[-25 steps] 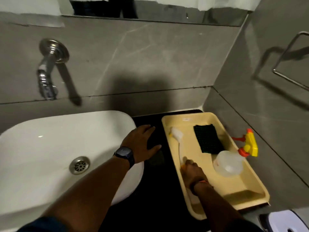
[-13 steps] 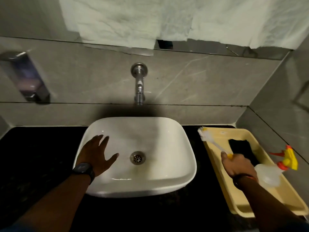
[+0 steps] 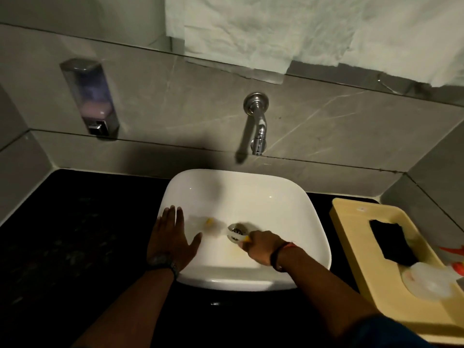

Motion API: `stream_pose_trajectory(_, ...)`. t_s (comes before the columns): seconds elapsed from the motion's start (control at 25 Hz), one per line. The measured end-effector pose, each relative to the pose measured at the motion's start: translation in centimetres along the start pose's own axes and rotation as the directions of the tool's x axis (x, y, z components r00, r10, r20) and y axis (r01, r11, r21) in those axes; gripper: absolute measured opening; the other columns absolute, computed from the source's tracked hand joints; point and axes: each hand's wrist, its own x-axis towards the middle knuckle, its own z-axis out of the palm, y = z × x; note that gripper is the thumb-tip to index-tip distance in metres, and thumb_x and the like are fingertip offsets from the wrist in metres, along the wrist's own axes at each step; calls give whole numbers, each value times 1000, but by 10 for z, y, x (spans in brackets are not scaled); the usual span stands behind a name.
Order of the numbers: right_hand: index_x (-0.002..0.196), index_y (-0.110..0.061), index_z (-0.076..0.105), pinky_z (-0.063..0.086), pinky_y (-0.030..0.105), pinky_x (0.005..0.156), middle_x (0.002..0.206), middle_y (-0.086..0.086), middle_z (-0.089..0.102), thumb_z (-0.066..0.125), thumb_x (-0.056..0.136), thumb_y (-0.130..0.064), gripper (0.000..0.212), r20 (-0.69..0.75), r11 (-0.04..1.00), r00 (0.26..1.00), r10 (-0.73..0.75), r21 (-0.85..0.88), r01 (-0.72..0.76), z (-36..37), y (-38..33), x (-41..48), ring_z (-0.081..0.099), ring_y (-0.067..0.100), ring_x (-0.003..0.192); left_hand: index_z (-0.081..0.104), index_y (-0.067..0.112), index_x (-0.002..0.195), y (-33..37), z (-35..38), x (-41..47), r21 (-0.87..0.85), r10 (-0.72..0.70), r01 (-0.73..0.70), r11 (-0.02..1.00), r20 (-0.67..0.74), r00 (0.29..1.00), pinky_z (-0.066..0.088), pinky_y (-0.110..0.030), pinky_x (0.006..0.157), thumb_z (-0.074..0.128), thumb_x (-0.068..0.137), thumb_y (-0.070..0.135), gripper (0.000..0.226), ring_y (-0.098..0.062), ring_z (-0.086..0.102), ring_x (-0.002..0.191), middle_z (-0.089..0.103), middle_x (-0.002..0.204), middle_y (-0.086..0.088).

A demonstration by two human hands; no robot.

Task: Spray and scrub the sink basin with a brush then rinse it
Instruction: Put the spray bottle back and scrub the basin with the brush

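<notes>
From the head camera, the only view here, the white sink basin (image 3: 288, 209) sits on a black counter (image 3: 75, 247) under a wall tap (image 3: 258, 136).

The right hand (image 3: 261, 249) is down inside the basin, fist closed around the handle of the brush (image 3: 211, 223). From that grip the brush runs leftward and slightly away from the person, passing just in front of the drain (image 3: 237, 231). Its head is a motion-blurred smear with a yellow fleck on the basin floor, close to the fingers of the left hand. So the long axis lies roughly left-to-right across the bowl, bristle end to the left of the grip.

The left hand (image 3: 173, 239) is spread flat, palm down, on the basin's left rim and holds nothing. It seems to be bracing the person. It is the hand nearer the bristles, though the right hand does the work.

I judge the scrubbing to be under way. The next strokes turn on sweeping that leftward-pointing head across the floor without knocking the braced fingers.

On the right, a yellow tray (image 3: 351, 222) holds a dark scouring pad (image 3: 391, 242) and the spray bottle (image 3: 426, 280), lying on its side, well apart from both hands. The tap looks dry, so I judge that rinsing has not begun.
</notes>
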Motion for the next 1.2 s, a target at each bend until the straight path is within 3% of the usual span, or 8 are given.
stream_pose_trajectory(0.2, 131, -5, 49, 41, 35, 98, 137, 20, 53, 45, 92, -45, 56, -200, 919, 898, 393, 119, -376, -23, 50, 2, 52, 37, 122, 6, 8, 145, 0, 1, 0, 46, 9, -9, 999, 10, 1000, 3, -41, 117, 31, 76, 60, 90, -28, 3, 144, 10, 157, -14)
stream_pose_trajectory(0.36, 121, -9, 56, 40, 32, 96, 131, 16, 58, 44, 92, -53, 54, 52, 983, 988, 144, -121, -136, -1, 39, -38, 54, 32, 120, 13, 4, 144, 1, -1, -1, 47, 23, -23, 999, 14, 1000, 8, -44, 118, 35, 74, 56, 90, -31, 9, 143, 18, 155, -18)
stream_pose_trajectory(0.44, 118, -12, 57, 42, 35, 96, 129, 16, 59, 40, 91, -58, 56, 8, 984, 996, 92, -153, -89, 10, 24, -31, 54, 32, 118, 11, 4, 145, 1, 0, -3, 43, 33, -34, 999, 24, 999, 8, -43, 118, 34, 74, 56, 90, -30, 8, 144, 16, 155, -17)
stream_pose_trajectory(0.6, 129, -9, 50, 42, 37, 97, 134, 17, 55, 40, 92, -51, 56, -230, 952, 924, 305, 97, -290, -2, 23, 2, 52, 35, 121, 11, 5, 145, 1, 3, -2, 41, 33, -32, 999, -8, 999, 8, -42, 118, 35, 75, 55, 89, -29, 8, 144, 16, 155, -16)
stream_pose_trajectory(0.76, 130, -23, 53, 41, 32, 96, 132, 10, 58, 43, 92, -50, 47, -110, 997, 993, 36, 75, -28, 16, -12, 18, 54, 31, 119, 12, 7, 145, 0, 5, 3, 45, 17, -16, 999, -27, 1000, 8, -42, 117, 35, 76, 53, 86, -28, 8, 144, 17, 156, -15)
stream_pose_trajectory(0.96, 131, -7, 48, 40, 38, 101, 138, 20, 52, 42, 91, -49, 58, -286, 930, 885, 367, 138, -341, -16, 33, 16, 51, 36, 123, 10, 8, 145, -2, 5, 2, 49, 2, -1, 999, -30, 1000, 5, -38, 117, 32, 77, 54, 85, -25, 6, 144, 15, 156, -13)
stream_pose_trajectory(1.12, 101, -9, 59, 42, 29, 59, 89, 18, 62, 52, 88, -51, 45, 31, 946, 959, 282, 156, -283, -20, 47, -26, 55, 25, 62, 14, 6, 145, 0, 2, 1, 51, 8, -8, 999, -7, 1000, 9, -42, 117, 44, 81, 51, 83, -27, 9, 144, 19, 155, -15)
stream_pose_trajectory(1.2, 99, -12, 59, 46, 32, 65, 91, 15, 62, 52, 86, -55, 46, 100, 983, 982, 162, 74, -169, -4, 36, -26, 59, 27, 68, 14, 6, 144, 1, 0, -1, 64, 12, -12, 998, 10, 1000, 10, -41, 117, 42, 81, 52, 84, -28, 10, 143, 20, 155, -15)
